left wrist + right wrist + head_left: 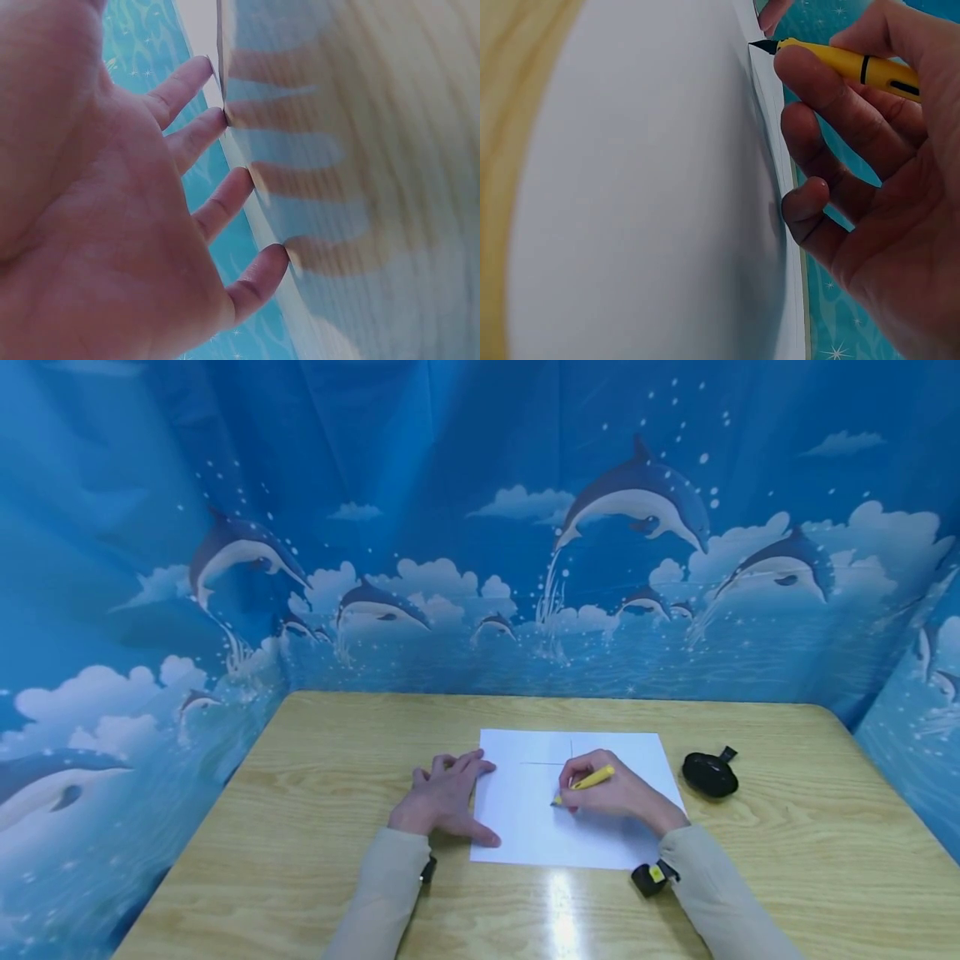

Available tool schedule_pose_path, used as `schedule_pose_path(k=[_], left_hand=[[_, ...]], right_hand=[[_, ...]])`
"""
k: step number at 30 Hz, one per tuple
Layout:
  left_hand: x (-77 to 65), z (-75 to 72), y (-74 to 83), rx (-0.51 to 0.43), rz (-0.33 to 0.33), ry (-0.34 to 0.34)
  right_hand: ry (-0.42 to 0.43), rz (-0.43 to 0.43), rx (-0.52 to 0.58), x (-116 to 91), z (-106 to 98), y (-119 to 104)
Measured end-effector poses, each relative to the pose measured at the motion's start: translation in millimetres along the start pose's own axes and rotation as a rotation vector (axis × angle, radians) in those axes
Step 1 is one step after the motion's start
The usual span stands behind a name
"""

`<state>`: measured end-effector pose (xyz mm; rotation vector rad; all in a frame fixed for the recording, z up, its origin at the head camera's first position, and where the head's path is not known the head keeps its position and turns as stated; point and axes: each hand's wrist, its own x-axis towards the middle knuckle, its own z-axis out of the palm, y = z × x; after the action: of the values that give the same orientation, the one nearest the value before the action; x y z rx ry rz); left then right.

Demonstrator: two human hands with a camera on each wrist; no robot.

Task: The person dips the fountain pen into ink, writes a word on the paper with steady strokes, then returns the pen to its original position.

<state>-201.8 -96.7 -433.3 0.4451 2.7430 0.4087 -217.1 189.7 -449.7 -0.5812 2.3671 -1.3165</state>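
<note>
Sheet: white paper (517, 814) lay flat on the wood-grain tabletop (337, 735); its middle served as the clock's centre, twelve being the far side in the head view.
Pen: the yellow pen (594, 778) was over the sheet near its middle, nib towards eight o'clock, back end towards two; in the right-wrist view the dark nib met the paper.
Right hand (618, 789): on the three o'clock side of the nib, thumb and index finger pinching the pen near its nib, the other fingers curled beneath.
Left hand (450, 793): at nine o'clock, fingers spread, thumb and index fingertip on the sheet's edge area, little finger over bare wood.
Drawn lines: a thin horizontal stroke (543, 763) at eleven o'clock and a short upright one (572, 747) at twelve; the right hand hid whether they met.
Black oval object (710, 774): off the sheet, near three o'clock, its small tab pointing between one and two.
Backdrop (450, 660): blue, dolphin-printed, beyond the tabletop at twelve.
</note>
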Motion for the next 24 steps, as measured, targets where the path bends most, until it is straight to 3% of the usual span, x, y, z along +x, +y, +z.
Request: schedule_pose_path(k=[24], left_hand=[[1.9, 0.5, 0.7, 0.0, -0.019, -0.015]], right_hand=[[-0.057, -0.026, 0.021, 0.2, 9.7, -6.2]])
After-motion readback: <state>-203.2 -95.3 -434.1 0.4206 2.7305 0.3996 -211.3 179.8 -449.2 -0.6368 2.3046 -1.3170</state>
